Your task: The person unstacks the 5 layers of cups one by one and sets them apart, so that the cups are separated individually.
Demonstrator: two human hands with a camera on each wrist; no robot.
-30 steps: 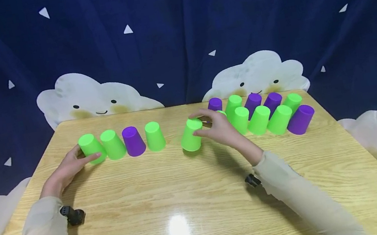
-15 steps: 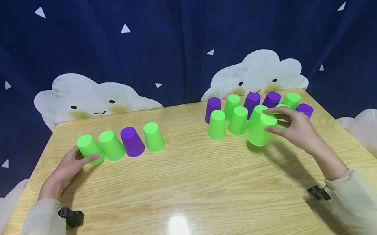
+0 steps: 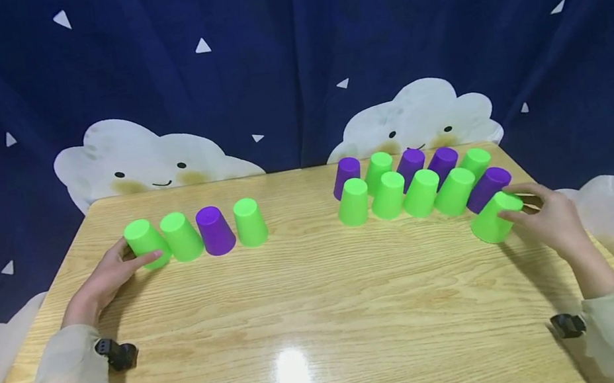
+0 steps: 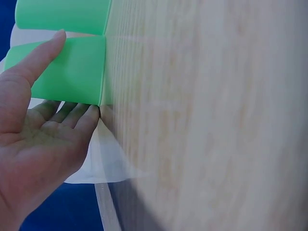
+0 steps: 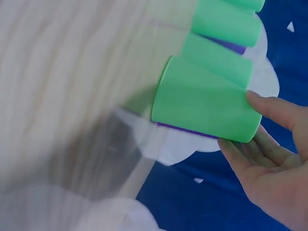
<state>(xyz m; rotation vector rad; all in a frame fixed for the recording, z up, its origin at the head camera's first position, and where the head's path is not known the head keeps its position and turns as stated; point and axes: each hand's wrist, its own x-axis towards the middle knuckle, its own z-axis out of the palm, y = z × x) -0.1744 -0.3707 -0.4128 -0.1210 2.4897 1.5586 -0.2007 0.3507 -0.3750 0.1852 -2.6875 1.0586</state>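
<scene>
At the left end of a row of upside-down cups, my left hand (image 3: pixel 109 276) holds a green cup (image 3: pixel 141 241), thumb in front and fingers behind. The left wrist view shows this cup (image 4: pixel 72 72) between the thumb and fingers. To its right stand another green cup (image 3: pixel 182 238), a purple cup (image 3: pixel 217 232) and a green cup (image 3: pixel 251 224). On the right, my right hand (image 3: pixel 552 219) grips a green cup (image 3: pixel 489 223) near its narrow top. This cup (image 5: pixel 207 101) is just in front of a purple cup (image 3: pixel 486 191); whether it touches the table is unclear.
Upside-down green and purple cups stand in two rows at the back right, such as a green cup (image 3: pixel 354 204) in front and a purple cup (image 3: pixel 411 165) behind. The wooden table (image 3: pixel 326 309) ends at a dark blue curtain (image 3: pixel 273 56).
My right hand has carried its green cup rightward, past the front row of green cups, to the front of the purple cup at the right end. The left hand stays at its cup.
</scene>
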